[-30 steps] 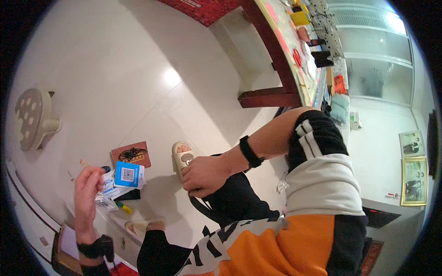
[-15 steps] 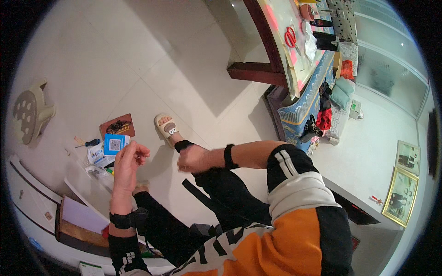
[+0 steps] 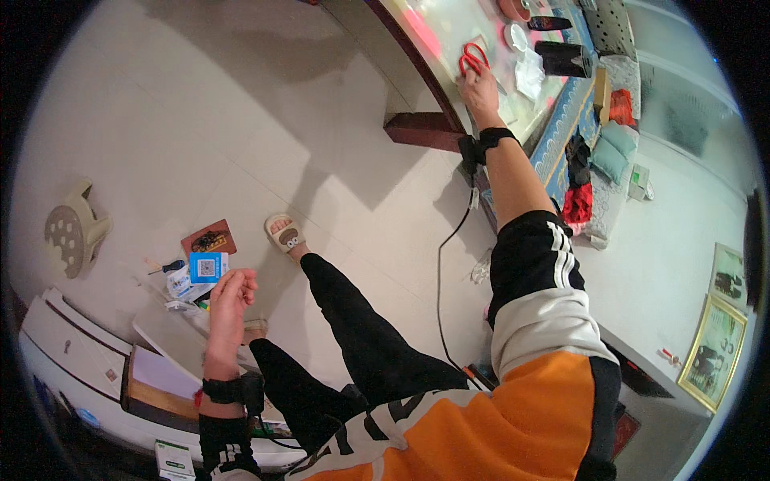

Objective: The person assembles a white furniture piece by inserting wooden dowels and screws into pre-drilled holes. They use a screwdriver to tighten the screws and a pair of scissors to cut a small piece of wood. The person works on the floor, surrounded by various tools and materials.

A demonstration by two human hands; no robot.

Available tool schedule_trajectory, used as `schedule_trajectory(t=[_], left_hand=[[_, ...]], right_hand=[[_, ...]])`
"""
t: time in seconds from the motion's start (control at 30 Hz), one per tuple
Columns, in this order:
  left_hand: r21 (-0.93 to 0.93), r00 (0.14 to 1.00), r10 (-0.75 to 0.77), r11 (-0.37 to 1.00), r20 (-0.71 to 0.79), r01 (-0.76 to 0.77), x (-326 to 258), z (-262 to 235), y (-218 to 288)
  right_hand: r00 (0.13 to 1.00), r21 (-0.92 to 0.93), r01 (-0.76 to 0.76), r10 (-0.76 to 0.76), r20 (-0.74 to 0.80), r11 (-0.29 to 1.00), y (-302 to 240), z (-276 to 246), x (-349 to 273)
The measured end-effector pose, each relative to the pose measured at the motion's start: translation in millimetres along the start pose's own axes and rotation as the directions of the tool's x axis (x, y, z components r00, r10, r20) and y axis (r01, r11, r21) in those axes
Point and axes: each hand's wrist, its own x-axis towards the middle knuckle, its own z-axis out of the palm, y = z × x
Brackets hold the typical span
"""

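Note:
My right hand (image 3: 481,86) is stretched far out onto the glass-topped table (image 3: 433,36), its fingertips at the handles of red scissors (image 3: 475,58). Whether it grips them is hidden. A black band sits on that wrist. My left hand (image 3: 230,295) is raised low at the left with fingers loosely bent and nothing seen in them. It hovers just right of a blue and white card (image 3: 208,266), which stands in a small pile of items on the floor. My legs in black trousers (image 3: 353,337) stretch between the two hands.
A brown card (image 3: 208,239) and a beige sandal on my foot (image 3: 285,235) lie on the tiled floor. A beige stool (image 3: 72,232) is far left, white drawers (image 3: 72,361) below it. A black cable (image 3: 445,264) runs down from the table. Framed pictures (image 3: 714,337) lean at right.
My right arm has swung up from my lap to the table and reached the scissors. My left hand has stayed near the blue card, and the view has tilted toward the table.

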Motion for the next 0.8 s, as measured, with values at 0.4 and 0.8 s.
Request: schedule_trajectory(t=[0.4, 0.8], left_hand=[[-0.038, 0.999, 0.034, 0.999, 0.025, -0.033, -0.3, 58.5, 12.0], [-0.190, 0.996, 0.062, 0.981, 0.063, -0.049, -14.8, 66.7, -11.6]], right_hand=[[0.951, -0.028, 0.188, -0.175, 0.256, 0.982, 12.2, -22.5, 25.2], [0.892, 0.445, 0.245, -0.380, 0.244, 0.861, -76.4, -89.8, 6.6]])
